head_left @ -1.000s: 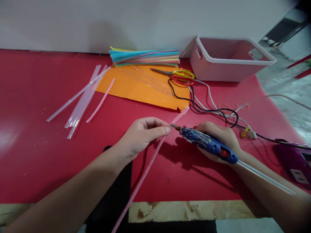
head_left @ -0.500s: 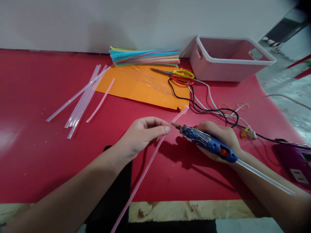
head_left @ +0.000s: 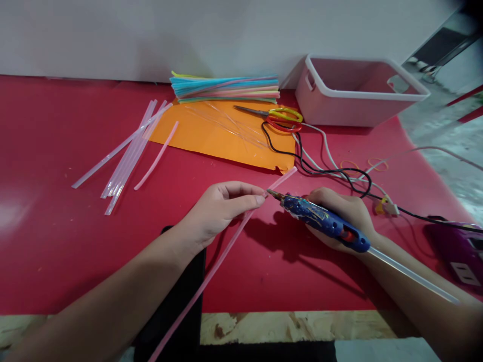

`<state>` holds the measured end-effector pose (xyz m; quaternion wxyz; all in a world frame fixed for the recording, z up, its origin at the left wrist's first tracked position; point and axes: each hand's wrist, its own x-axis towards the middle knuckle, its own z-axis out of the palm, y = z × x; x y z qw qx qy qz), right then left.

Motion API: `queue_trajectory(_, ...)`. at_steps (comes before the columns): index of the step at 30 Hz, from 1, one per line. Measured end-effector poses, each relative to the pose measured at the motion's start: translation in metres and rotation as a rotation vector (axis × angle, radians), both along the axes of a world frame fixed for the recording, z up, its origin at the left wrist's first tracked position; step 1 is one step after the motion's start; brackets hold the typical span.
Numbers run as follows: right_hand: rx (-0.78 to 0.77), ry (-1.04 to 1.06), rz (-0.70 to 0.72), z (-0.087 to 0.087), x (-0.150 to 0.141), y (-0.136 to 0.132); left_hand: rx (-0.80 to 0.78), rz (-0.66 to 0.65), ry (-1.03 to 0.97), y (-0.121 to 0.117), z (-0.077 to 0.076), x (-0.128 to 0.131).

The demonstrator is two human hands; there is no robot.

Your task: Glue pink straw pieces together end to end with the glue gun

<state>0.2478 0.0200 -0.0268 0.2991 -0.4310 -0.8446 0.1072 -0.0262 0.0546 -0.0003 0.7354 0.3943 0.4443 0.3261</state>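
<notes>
The left hand (head_left: 217, 213) pinches a pink strip (head_left: 227, 251) running past the table's (head_left: 56, 236) near edge; the right hand (head_left: 341, 207) grips a glue gun (head_left: 320, 218). With the nozzle (head_left: 275, 194) beside the fingertips, 1 slip could burn them; bumping the strip's overhanging end could misplace glue.

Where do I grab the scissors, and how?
Probably best by the yellow and red handles of the scissors, coming from the right. The scissors lie with their pointed blades facing left, away from your fingers. Watch the black cord beside them.
</notes>
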Motion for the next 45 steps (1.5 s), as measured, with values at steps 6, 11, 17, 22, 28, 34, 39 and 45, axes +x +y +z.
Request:
queue_trajectory(6, -0.060, -0.019, -0.059, 0.0023, -0.0014, -0.0042, -0.013, -0.003, -0.028, -0.0002, 0.0000, -0.0009)
queue_trajectory(11, 0.004, 0.010, 0.016, 0.0001, 0.0004, 0.0001, -0.034, 0.001, -0.026, -0.0005, -0.0001, -0.0004)
queue_trajectory(17, -0.019, 0.001, -0.011, -0.0011, 0.0015, 0.0010, -0.045, 0.004, -0.031, -0.0001, -0.0013, -0.0007)
queue_trajectory(22, -0.033, 0.004, -0.017, -0.0002, 0.0012, -0.0012, -0.047, 0.006, -0.045, 0.0005, -0.0013, -0.0007)
queue_trajectory(28, -0.077, 0.003, -0.077, 0.0011, -0.0008, -0.0036, -0.058, 0.009, -0.054, 0.0003, 0.0001, 0.0001)
queue_trajectory(34, -0.025, -0.007, -0.036, -0.0006, 0.0022, -0.0003, -0.034, -0.002, -0.063, 0.0003, -0.0013, -0.0007)
queue_trajectory(39, 0.008, -0.013, -0.030, 0.0015, 0.0010, 0.0011, -0.033, 0.000, -0.064, 0.0001, -0.0015, -0.0003)
queue_trajectory(45, -0.031, -0.050, -0.111, 0.0061, -0.0019, -0.0043, -0.035, 0.000, -0.060, 0.0001, -0.0021, -0.0008)
